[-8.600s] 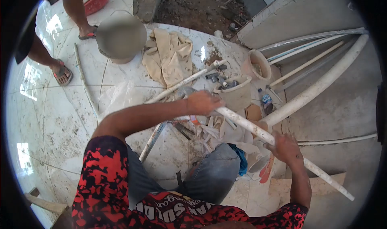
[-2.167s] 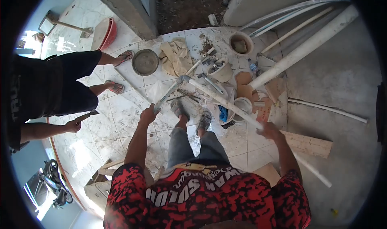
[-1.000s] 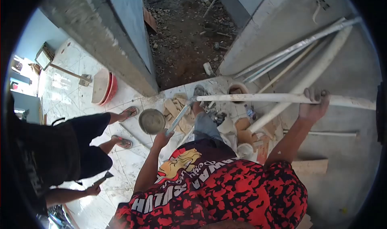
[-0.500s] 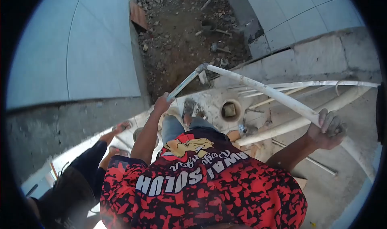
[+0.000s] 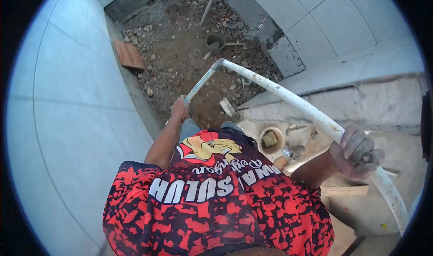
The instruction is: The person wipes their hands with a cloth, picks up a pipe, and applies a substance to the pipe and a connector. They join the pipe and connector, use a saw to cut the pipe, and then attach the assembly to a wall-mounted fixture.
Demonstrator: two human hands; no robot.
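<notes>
A long white pipe [image 5: 288, 96] with a grey elbow joint [image 5: 219, 64] spans the view in front of my chest. My left hand [image 5: 179, 109] is closed round the lower end of the short section, left of centre. At the right, my right hand [image 5: 358, 153] wraps its fingers round the long section, which runs on past it to the lower right. The elbow hangs over the dirt ground, touching neither hand.
Rubble and soil [image 5: 185, 53] cover the ground ahead, with a bucket [image 5: 215, 42] and a reddish tile piece [image 5: 129, 55] on it. Tiled walls [image 5: 81, 89] rise on the left and right. Below the right-hand ledge [image 5: 370, 103] is a round opening [image 5: 272, 138].
The view has shifted forward over the dirt area, with the pipe carried along in both hands. The other person at the lower left is out of view.
</notes>
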